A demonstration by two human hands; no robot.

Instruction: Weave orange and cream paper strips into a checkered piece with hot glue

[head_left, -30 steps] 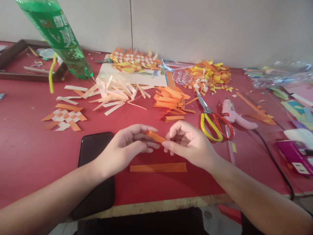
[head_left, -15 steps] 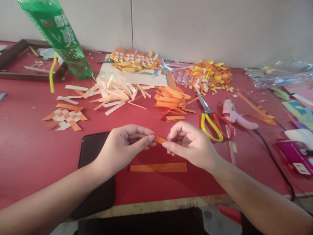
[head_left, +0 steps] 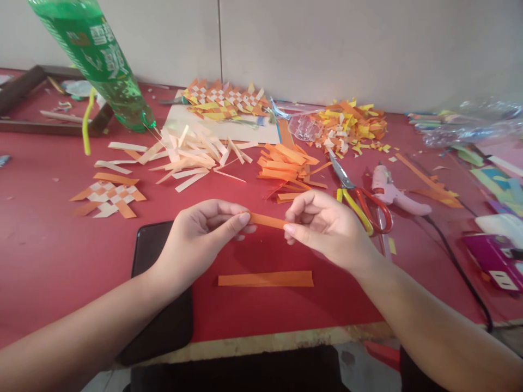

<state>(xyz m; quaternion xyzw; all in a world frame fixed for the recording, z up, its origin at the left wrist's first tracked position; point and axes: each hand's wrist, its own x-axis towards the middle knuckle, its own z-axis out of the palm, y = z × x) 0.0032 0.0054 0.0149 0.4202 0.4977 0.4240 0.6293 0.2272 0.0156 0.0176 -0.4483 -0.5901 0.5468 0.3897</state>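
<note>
Between my two hands an orange paper strip (head_left: 267,220) is held stretched above the red table. My left hand (head_left: 208,231) pinches its left end between thumb and fingers, and my right hand (head_left: 322,226) pinches the right end. On the table below them lies a second orange paper strip (head_left: 265,279), flat and sideways. Beyond my hands is a heap of orange strips (head_left: 288,166), with a pile of cream strips (head_left: 190,155) to its left. A small woven orange-and-white paper piece (head_left: 109,197) rests at the left.
A black phone (head_left: 153,247) lies under my left forearm. Scissors (head_left: 357,198) and a pink glue gun (head_left: 396,193) with a cord are right of my right hand. A green bottle (head_left: 102,65) leans at back left. Woven paper fish (head_left: 224,98) and paper scraps (head_left: 351,125) line the wall.
Both hands have risen slightly away from me and moved apart, so more of the held strip shows between them. The strip on the table has stayed put.
</note>
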